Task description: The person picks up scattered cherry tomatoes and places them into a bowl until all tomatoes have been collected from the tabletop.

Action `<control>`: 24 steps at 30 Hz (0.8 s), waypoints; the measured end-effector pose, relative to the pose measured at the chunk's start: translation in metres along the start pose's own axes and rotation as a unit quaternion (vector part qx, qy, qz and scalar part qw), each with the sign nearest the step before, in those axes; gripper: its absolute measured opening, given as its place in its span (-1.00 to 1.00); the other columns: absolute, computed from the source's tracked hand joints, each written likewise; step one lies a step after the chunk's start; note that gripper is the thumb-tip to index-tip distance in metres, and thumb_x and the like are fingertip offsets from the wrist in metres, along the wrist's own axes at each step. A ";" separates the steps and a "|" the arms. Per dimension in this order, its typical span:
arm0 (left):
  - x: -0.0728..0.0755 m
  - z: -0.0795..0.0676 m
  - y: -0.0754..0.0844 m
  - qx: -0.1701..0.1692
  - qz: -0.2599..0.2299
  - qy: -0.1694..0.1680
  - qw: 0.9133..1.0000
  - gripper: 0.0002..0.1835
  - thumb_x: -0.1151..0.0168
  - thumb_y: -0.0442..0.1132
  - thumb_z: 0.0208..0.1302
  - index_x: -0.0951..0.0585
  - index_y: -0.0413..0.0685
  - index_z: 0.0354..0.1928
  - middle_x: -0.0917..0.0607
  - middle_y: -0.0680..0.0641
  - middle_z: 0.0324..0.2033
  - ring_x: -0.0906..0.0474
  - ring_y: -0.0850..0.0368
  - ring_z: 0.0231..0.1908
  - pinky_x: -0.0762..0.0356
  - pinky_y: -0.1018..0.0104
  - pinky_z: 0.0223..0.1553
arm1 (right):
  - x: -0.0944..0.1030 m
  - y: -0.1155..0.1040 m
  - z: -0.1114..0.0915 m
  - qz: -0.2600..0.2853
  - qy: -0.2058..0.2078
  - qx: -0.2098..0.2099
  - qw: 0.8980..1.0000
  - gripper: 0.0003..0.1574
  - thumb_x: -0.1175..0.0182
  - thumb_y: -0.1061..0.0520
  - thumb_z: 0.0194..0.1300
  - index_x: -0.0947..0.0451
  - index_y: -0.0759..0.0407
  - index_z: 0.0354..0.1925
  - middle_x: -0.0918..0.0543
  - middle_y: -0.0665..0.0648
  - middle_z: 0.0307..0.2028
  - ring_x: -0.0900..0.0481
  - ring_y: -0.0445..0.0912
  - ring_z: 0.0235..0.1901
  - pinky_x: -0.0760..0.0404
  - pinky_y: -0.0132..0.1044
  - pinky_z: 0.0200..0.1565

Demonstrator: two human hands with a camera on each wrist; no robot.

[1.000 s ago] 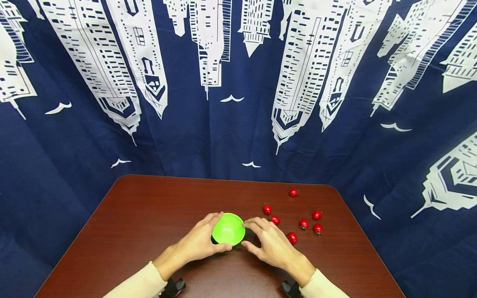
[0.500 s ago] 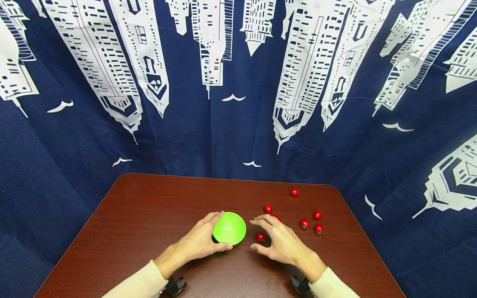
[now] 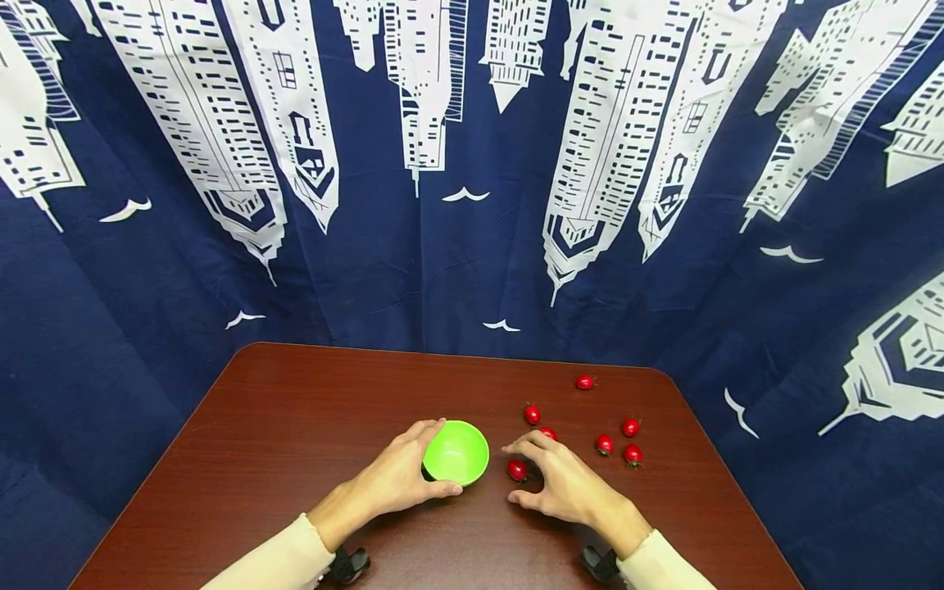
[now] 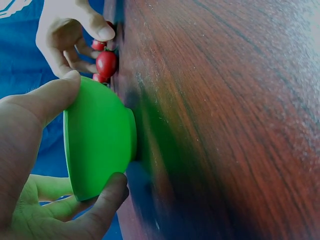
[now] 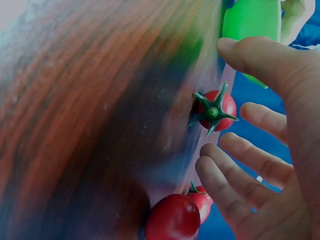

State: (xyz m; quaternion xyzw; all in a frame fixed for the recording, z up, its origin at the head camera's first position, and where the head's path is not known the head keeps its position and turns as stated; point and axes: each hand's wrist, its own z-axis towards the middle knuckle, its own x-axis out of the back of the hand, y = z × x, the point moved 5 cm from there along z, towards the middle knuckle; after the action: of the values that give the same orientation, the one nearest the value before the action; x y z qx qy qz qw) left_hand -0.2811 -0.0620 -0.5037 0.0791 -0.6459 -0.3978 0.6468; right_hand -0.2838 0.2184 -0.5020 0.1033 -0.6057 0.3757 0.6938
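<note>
A bright green bowl (image 3: pixel 466 455) stands on the table. My left hand (image 3: pixel 401 471) grips it from the left, thumb at the near rim and fingers around the far side. In the left wrist view, the bowl (image 4: pixel 100 135) sits between thumb and fingers. To its right, my right hand (image 3: pixel 564 483) holds its thumb and fingers apart around a red cherry tomato (image 3: pixel 517 469). The right wrist view shows this tomato's green calyx (image 5: pixel 213 112), with the curved fingers (image 5: pixel 255 155) close by and a gap between.
Several more cherry tomatoes lie on the right half of the brown table (image 3: pixel 310 410), one (image 3: pixel 585 382) near the far edge and one (image 3: pixel 547 433) partly behind my right hand. A blue cloth (image 3: pixel 442 270) with white buildings hangs behind the table.
My right hand has moved right, away from the bowl. A tomato now shows between its thumb and fingers, and one seen to its right is now hidden. The left hand stays on the bowl.
</note>
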 end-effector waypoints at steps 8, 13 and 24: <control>0.002 0.002 0.000 -0.002 -0.004 0.007 1.000 0.23 -0.81 0.21 0.20 -0.42 -0.24 0.75 -0.57 -0.30 0.62 -0.63 -0.41 0.51 -0.67 -0.35 0.51 | -0.004 0.001 0.004 0.004 0.011 0.025 1.000 -0.38 -0.70 0.12 0.35 -0.79 0.09 0.33 -0.81 -0.02 0.21 -0.84 -0.09 0.18 -0.88 -0.05 0.26; -0.001 -0.001 0.000 0.001 -0.005 0.000 1.000 0.23 -0.81 0.22 0.19 -0.43 -0.22 0.75 -0.58 -0.29 0.62 -0.63 -0.41 0.50 -0.68 -0.36 0.49 | -0.008 -0.001 0.002 0.001 0.013 0.031 0.999 -0.44 -0.67 0.20 0.35 -0.82 0.10 0.28 -0.84 0.00 0.15 -0.82 -0.14 0.09 -0.88 -0.13 0.17; 0.001 0.000 0.000 -0.003 -0.008 0.003 1.000 0.23 -0.83 0.22 0.17 -0.44 -0.24 0.73 -0.61 -0.27 0.60 -0.63 -0.39 0.50 -0.67 -0.37 0.49 | -0.008 -0.002 0.006 0.022 0.028 0.043 0.998 -0.58 -0.64 0.31 0.33 -0.86 0.14 0.13 -0.85 0.02 -0.02 -0.73 -0.26 -0.15 -0.81 -0.36 -0.11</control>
State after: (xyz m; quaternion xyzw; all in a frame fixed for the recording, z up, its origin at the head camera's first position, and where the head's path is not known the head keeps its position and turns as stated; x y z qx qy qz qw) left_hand -0.2816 -0.0626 -0.5031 0.0829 -0.6422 -0.4047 0.6458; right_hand -0.2871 0.2102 -0.5076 0.1090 -0.5713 0.4196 0.6969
